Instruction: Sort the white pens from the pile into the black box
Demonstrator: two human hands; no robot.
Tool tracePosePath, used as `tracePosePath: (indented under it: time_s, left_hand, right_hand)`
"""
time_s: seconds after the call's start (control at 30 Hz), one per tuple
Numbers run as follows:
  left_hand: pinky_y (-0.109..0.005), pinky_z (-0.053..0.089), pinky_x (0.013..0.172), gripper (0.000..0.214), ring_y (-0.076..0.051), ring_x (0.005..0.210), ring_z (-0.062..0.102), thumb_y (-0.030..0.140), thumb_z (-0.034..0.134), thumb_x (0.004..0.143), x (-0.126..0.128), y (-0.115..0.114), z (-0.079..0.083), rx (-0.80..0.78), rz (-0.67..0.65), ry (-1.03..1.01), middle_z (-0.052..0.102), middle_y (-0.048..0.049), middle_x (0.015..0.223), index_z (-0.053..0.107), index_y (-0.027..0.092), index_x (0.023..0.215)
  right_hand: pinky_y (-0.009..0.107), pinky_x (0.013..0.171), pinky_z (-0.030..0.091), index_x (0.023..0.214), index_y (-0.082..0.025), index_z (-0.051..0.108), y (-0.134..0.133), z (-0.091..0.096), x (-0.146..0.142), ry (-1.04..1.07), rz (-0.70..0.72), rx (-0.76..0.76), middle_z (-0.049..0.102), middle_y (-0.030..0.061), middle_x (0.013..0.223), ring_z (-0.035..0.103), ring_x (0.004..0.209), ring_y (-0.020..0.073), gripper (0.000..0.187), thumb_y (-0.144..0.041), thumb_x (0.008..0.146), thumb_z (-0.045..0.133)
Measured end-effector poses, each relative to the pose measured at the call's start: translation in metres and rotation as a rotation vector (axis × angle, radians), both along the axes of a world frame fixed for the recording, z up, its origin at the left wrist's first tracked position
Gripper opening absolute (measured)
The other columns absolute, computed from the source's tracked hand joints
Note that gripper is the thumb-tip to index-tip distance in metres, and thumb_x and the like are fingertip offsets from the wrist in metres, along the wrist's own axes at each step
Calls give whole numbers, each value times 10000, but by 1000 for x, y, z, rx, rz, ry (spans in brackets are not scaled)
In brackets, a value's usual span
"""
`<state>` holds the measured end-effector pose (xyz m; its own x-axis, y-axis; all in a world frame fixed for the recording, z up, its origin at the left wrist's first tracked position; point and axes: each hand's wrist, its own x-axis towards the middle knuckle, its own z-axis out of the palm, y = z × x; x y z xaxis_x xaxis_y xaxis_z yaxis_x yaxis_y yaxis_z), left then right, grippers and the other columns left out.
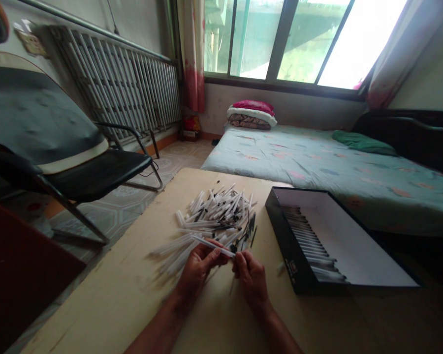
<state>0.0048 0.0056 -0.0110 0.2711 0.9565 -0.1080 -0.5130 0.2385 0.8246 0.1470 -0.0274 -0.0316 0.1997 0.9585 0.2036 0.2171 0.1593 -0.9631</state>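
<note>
Pale tabletop (107, 290) beside a bed (299, 167) under a window (280, 39)

Left hand (198, 272) and right hand (251, 281) grip a white pen barrel (212, 246) above loose pens (216, 216); open black box (299, 246) alongside.

Room left on the table (96, 300) at near left, narrow gap seen between the heap of pen barrels (216, 216) and the open black box (290, 246), rightward passage blocked by the box, bed (317, 172) placed beyond the far edge

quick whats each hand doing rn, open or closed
left hand: closed, holding a white pen
right hand: closed, fingertips pinching the pen's end
</note>
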Motion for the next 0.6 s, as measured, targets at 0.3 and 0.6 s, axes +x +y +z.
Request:
tracePosePath:
  time_s: [0.3,0.6]
  left_hand:
    - [-333,518,737,167,-189,727,676,237,708,725,0,2,-2,-5,41,-3,724,-51,793,635,148,847]
    - [-302,517,712,167,-163,706,668,228,703,730,0,3,-6,7,68,-9,718,-40,781,631,143,855]
  right_hand:
    - [189,520,416,863,-189,533,0,0,-2,-147,47,89,567,-20,651,506,519,99,201,-352,912,425]
    - [186,520,354,937,-189,514,-1,-1,-1,-207,35,64,534,-39,616,474,506,100,193,-336,926,388]
